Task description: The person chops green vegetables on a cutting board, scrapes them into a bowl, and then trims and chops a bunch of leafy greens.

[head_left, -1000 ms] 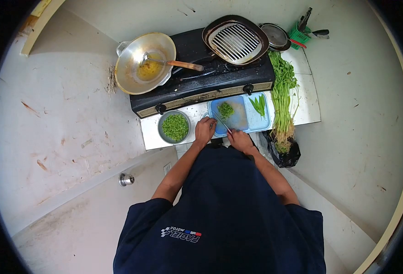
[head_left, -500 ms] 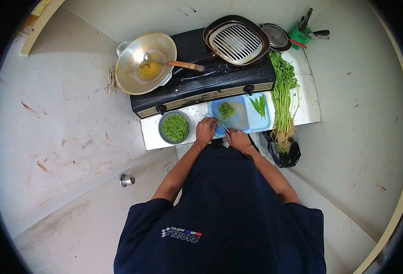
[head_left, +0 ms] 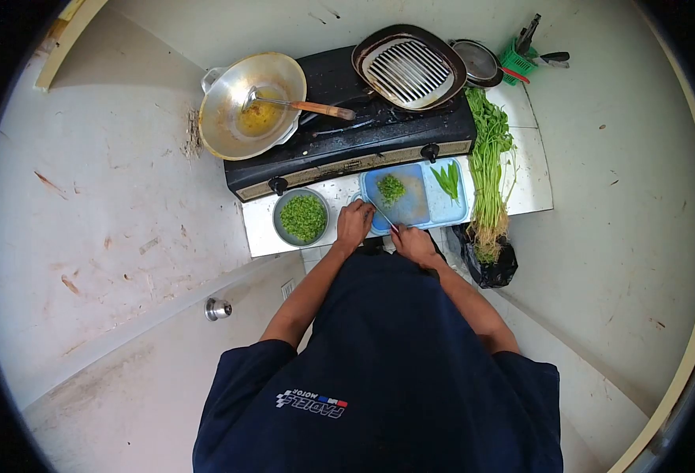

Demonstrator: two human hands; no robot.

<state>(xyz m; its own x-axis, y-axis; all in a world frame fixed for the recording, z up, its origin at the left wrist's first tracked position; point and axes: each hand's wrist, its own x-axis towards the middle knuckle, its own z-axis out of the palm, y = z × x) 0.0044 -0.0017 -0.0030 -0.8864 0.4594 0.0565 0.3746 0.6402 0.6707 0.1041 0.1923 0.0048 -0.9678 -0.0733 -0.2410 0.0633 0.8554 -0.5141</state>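
Observation:
My right hand is closed round the handle of a knife, whose blade points up and left over the near left part of a blue cutting board. At the board's left edge, my left hand has its fingers bent together beside the blade tip; what they hold is too small to make out. Chopped greens lie in a small pile on the board, beyond the blade. Some long green pieces rest on its right part. Left of my left hand stands a grey bowl of chopped greens.
Behind the board is a black stove with a wok, a ladle across it, and a grill pan. To the right lie leafy stalks, their roots over a black bag. A green basket holds utensils.

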